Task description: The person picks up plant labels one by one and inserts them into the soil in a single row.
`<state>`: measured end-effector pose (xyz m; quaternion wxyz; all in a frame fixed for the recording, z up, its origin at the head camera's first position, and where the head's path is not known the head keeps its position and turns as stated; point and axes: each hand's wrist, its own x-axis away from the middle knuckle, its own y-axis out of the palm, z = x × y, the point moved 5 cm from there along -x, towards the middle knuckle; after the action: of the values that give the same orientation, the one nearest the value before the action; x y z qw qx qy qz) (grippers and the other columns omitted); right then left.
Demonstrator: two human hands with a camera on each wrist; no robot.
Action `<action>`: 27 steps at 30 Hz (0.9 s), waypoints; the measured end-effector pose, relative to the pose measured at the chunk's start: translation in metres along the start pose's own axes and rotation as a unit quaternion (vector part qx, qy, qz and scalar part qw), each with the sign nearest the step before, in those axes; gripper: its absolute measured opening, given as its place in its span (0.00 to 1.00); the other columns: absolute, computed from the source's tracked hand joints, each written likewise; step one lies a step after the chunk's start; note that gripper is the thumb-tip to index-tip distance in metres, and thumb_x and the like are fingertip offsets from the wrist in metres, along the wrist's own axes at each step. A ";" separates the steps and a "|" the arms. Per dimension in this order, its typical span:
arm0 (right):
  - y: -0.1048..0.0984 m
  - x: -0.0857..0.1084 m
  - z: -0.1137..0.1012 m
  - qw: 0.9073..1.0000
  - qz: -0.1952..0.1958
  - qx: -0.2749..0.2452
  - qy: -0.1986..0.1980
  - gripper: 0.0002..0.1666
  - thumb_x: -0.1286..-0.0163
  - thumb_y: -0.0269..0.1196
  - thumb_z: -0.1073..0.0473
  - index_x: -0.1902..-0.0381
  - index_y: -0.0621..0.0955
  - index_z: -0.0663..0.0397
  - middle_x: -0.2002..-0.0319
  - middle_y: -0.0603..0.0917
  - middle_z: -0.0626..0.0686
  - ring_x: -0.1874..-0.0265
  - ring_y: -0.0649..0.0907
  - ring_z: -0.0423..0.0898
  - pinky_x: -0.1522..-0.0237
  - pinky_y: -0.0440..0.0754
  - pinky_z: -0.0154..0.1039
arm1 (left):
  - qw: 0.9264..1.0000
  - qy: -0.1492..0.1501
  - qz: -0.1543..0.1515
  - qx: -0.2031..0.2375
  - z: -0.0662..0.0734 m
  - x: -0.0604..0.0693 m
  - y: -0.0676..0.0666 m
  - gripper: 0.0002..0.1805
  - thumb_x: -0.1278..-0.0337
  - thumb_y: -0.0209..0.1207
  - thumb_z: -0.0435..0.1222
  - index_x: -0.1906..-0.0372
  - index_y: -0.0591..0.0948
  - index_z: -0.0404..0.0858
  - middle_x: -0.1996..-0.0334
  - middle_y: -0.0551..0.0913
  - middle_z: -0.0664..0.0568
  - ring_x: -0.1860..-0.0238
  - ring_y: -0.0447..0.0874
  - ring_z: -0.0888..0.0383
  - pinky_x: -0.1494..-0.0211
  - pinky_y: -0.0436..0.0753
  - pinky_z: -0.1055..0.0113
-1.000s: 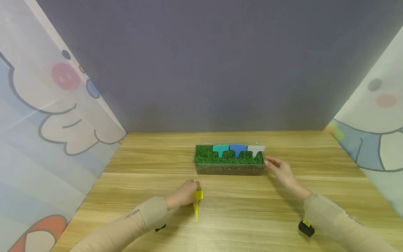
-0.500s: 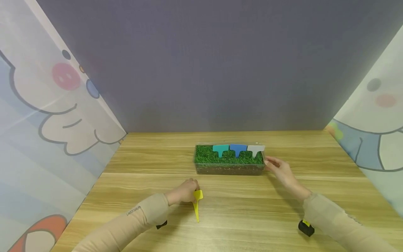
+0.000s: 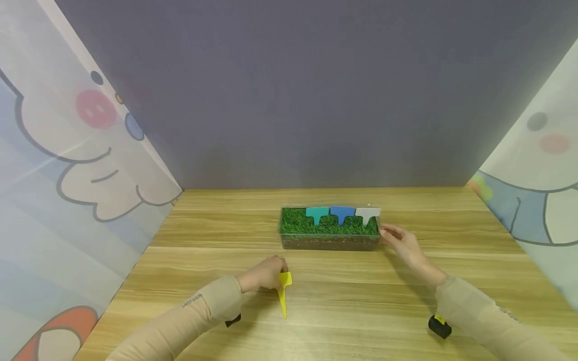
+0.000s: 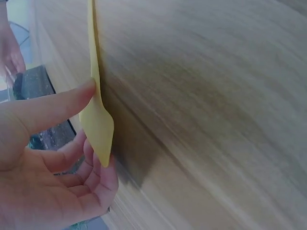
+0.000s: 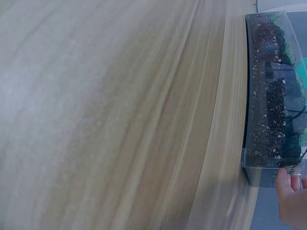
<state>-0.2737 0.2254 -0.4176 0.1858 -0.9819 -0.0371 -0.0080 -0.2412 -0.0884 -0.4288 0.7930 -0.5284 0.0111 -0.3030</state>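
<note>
My left hand point(image 3: 264, 275) pinches the head of a yellow T-shaped plant label point(image 3: 282, 293) above the wooden table. In the left wrist view the thumb point(image 4: 57, 108) lies on one side of the label point(image 4: 97, 132), with curled fingers on the other. A clear rectangular planter point(image 3: 331, 243), filled with dark soil and topped with green grass, stands further back. Teal point(image 3: 317, 213), blue point(image 3: 342, 212) and white point(image 3: 368, 213) labels are stuck upright in it. My right hand point(image 3: 405, 248) touches the planter's right end with fairly straight fingers; the right wrist view shows its fingertips point(image 5: 283, 178) against the end wall.
The wooden table point(image 3: 361, 301) reaches back to a dark grey panel point(image 3: 325, 100). Cartoon-printed sheets point(image 3: 90, 200) stand at both sides. A small black device with a yellow mark point(image 3: 439, 327) shows beneath the right sleeve.
Almost nothing differs. The left forearm has shifted very slightly, while the yellow label stays pinched and the right hand stays against the planter.
</note>
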 end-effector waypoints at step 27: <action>-0.001 0.000 0.001 1.000 0.000 -0.010 0.008 0.30 0.31 0.48 0.55 0.40 0.60 0.74 0.44 0.66 0.72 0.53 0.77 0.52 0.50 0.76 0.33 | 0.981 0.064 -0.089 0.160 0.009 0.003 -0.027 0.06 0.53 0.58 0.24 0.67 0.77 0.31 0.71 0.77 0.51 0.68 0.74 0.59 0.66 0.78 0.72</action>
<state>-0.2739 0.2266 -0.4178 0.1759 -0.9836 -0.0355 -0.0163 -0.2484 -0.0890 -0.4010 0.8346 -0.3732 -0.0341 -0.4037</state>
